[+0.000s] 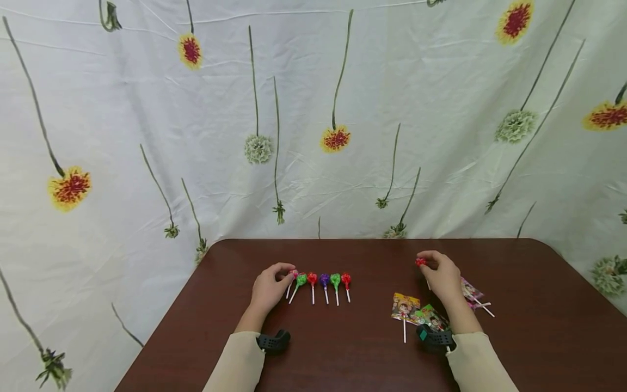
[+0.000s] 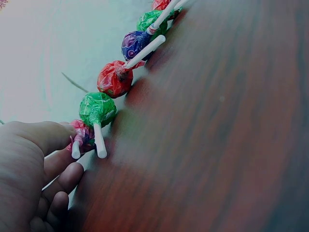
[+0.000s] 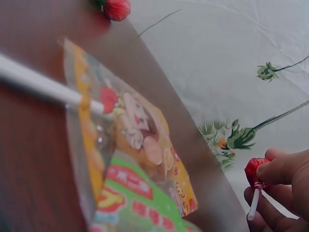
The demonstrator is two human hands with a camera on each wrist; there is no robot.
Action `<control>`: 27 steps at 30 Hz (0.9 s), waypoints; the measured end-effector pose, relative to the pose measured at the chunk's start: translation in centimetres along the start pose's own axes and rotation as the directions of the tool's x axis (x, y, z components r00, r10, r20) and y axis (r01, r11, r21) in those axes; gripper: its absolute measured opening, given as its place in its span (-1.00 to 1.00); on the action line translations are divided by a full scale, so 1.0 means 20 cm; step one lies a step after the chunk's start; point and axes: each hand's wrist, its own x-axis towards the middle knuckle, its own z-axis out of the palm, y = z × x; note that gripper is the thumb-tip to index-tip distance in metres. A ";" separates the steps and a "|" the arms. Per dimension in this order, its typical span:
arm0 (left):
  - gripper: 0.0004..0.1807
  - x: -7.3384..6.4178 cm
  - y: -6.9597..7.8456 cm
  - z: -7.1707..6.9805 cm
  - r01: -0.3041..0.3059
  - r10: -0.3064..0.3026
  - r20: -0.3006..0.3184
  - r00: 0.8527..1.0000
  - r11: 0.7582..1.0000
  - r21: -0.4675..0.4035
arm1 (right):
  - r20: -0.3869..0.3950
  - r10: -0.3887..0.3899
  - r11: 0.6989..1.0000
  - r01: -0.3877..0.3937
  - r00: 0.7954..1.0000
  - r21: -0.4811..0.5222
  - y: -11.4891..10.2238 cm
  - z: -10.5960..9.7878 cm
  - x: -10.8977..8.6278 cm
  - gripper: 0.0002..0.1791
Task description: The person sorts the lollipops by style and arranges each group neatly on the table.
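My left hand (image 1: pixel 268 286) pinches a pink-wrapped lollipop (image 2: pixel 81 136) by its round head, at the left end of a row of lollipops. Beside it in the row lie a green lollipop (image 1: pixel 301 279), a red one (image 1: pixel 312 279), a purple one (image 1: pixel 325 280), another green one (image 1: pixel 335 280) and a red one (image 1: pixel 346 279) at the right end, sticks toward me. On the right, my right hand (image 1: pixel 442 276) holds a red lollipop (image 3: pixel 256 171) between thumb and fingers, its white stick pointing down.
Flat-packed lollipops lie near my right forearm: a yellow packet (image 1: pixel 404 306), a green packet (image 1: pixel 433 318) and a purple packet (image 1: pixel 471 291), partly hidden by the hand. The brown table (image 1: pixel 343 348) ends at a white flowered cloth (image 1: pixel 303 179).
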 end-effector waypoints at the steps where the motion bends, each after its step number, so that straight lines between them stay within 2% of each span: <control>1: -0.79 0.00 0.00 0.00 0.002 -0.002 0.001 1.000 1.000 -0.003 | -0.002 -0.005 1.000 0.005 1.000 0.005 0.00 0.00 0.00 -0.71; 10: -0.79 0.00 0.00 0.00 -0.003 0.003 0.002 1.000 1.000 0.000 | -0.003 -0.043 0.997 0.043 0.999 0.063 -0.07 0.00 0.01 -0.71; 16: -0.79 0.00 -0.01 0.00 -0.002 0.002 0.002 1.000 1.000 0.003 | 0.058 -0.049 0.993 0.042 0.997 0.114 -0.12 0.03 -0.01 -0.70; 27: -0.78 0.00 0.00 0.00 -0.004 0.004 0.003 1.000 1.000 0.001 | 0.097 -0.106 0.984 0.090 0.990 0.153 -0.20 0.13 -0.03 -0.73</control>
